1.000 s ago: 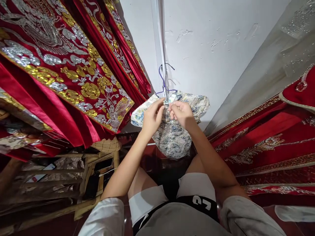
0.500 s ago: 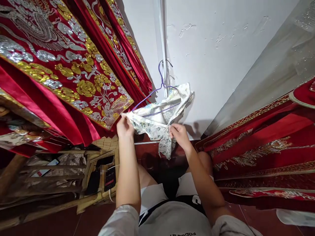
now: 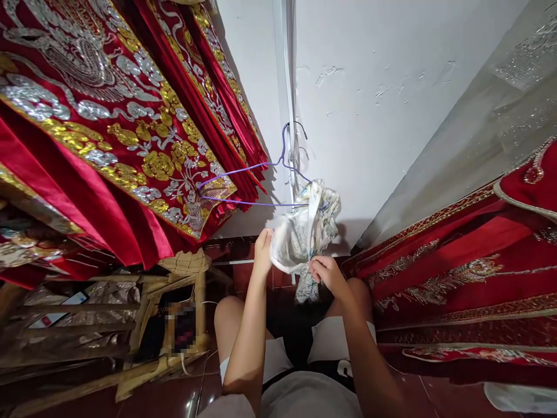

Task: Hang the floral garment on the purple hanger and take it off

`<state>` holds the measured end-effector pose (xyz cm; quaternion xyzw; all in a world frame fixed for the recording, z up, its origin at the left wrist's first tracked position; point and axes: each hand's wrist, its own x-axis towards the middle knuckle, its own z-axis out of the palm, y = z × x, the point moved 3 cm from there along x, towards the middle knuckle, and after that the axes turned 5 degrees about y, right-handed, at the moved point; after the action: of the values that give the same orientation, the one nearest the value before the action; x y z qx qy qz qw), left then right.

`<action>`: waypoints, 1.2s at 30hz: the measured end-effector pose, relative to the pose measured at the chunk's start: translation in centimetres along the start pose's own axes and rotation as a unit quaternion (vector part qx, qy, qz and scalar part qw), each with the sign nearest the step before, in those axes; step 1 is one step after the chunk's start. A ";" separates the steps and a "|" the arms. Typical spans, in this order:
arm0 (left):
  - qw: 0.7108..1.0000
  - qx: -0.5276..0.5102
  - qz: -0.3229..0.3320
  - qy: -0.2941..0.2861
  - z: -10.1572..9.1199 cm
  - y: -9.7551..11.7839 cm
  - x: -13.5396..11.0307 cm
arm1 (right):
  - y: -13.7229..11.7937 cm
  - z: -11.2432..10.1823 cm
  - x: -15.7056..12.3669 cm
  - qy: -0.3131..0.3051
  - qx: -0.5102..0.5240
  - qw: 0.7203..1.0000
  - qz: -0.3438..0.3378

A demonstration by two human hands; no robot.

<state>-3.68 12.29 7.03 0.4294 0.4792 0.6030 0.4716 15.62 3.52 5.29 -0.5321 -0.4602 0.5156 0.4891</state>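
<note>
A purple wire hanger (image 3: 243,170) is in front of the white wall, its left arm bare. On its right end hangs a white top with a floral print (image 3: 325,212), bunched up, its pale lining showing on the left. My left hand (image 3: 263,251) is closed on the lining side, at the left edge of the cloth. Lower down, my right hand (image 3: 327,271) pinches the front edge of the top. A tied-looking tail of cloth dangles beneath, between the two hands.
Red garments with gold and silver embroidery (image 3: 156,157) hang at the left. More beaded red fabric (image 3: 435,278) lines the right side. A bamboo chair (image 3: 126,371) with a blurred-out device on it stands at lower left. A white pole (image 3: 285,75) runs up the wall.
The top's left shoulder has come off the hanger's left arm. My left hand has moved right and down with the cloth, and my right hand is slightly lower.
</note>
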 end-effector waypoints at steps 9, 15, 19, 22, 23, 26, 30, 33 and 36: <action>0.971 0.088 0.174 -0.136 2.8 6.0 -3.8 | -3.1 2.7 2.7 -0.059 0.075 0.988 -0.125; 0.938 0.175 0.256 -0.156 0.9 7.9 -3.2 | -5.0 5.9 4.0 -0.151 -0.022 0.981 -0.120; 0.937 0.167 0.149 -0.268 -1.1 5.2 -2.1 | -7.4 4.3 4.5 -0.196 -0.117 0.968 -0.102; 0.884 0.226 0.014 -0.410 -3.0 2.6 -2.6 | -10.5 1.9 6.2 -0.140 -0.140 0.961 -0.191; 0.864 0.262 -0.008 -0.430 -3.9 2.1 -2.8 | -11.5 1.1 7.1 -0.106 -0.137 0.958 -0.229; 0.836 0.375 0.000 -0.400 -6.7 1.8 -2.8 | -12.8 -0.7 10.7 -0.001 -0.124 0.953 -0.277; 0.805 0.489 0.038 -0.333 -9.7 3.1 -1.3 | -10.6 -1.5 14.6 0.012 -0.187 0.963 -0.193; 0.785 0.543 0.073 -0.291 -10.7 4.2 0.8 | -9.0 -2.3 14.6 0.017 -0.246 0.953 -0.178; 0.779 0.561 0.121 -0.252 -10.5 5.7 3.3 | -9.0 -3.7 13.3 0.044 -0.238 0.951 -0.194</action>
<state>-15.32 13.17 11.02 0.8093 0.5405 0.1498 0.1742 20.06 17.44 12.86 -0.5557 -0.6422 0.2619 0.4585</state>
